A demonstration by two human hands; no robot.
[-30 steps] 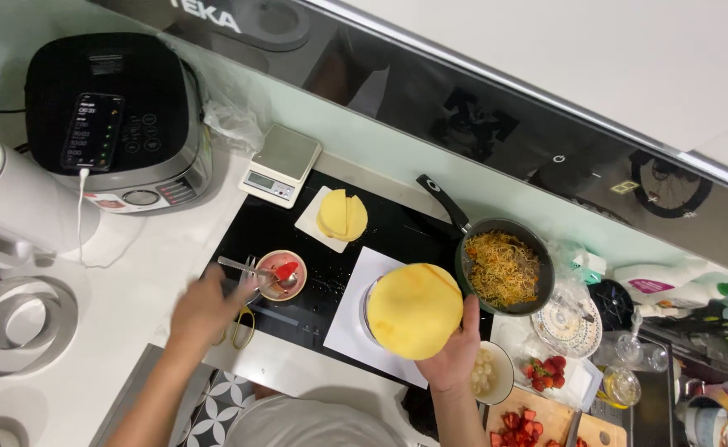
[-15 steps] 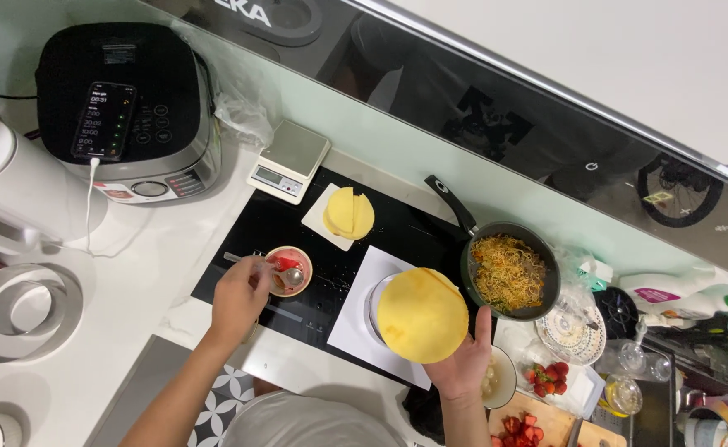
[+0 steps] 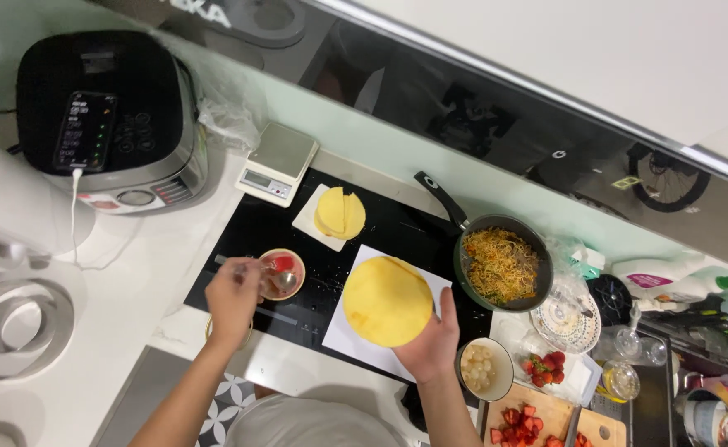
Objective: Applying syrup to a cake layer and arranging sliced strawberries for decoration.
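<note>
My left hand (image 3: 233, 300) holds a metal spoon (image 3: 280, 278) whose bowl rests in a small bowl of red sauce (image 3: 284, 273) on the black cooktop (image 3: 256, 228). My right hand (image 3: 430, 348) lies on the near right edge of a round yellow flatbread (image 3: 387, 300), which sits on a white sheet of paper (image 3: 343, 341). Further back, a folded stack of yellow flatbreads (image 3: 340, 214) lies on a white napkin. A dark pan of noodles (image 3: 502, 265) stands to the right of the flatbread.
A black multicooker (image 3: 107, 116) and a kitchen scale (image 3: 279, 163) stand at the back left. A white bowl of pale pieces (image 3: 483, 368), a plate of strawberries (image 3: 546, 367) and a wooden board with cut strawberries (image 3: 546, 422) crowd the right front. Bottles and glasses stand at far right.
My left hand has moved right to the red sauce bowl and put the spoon into it. My right hand stays on the flatbread's edge.
</note>
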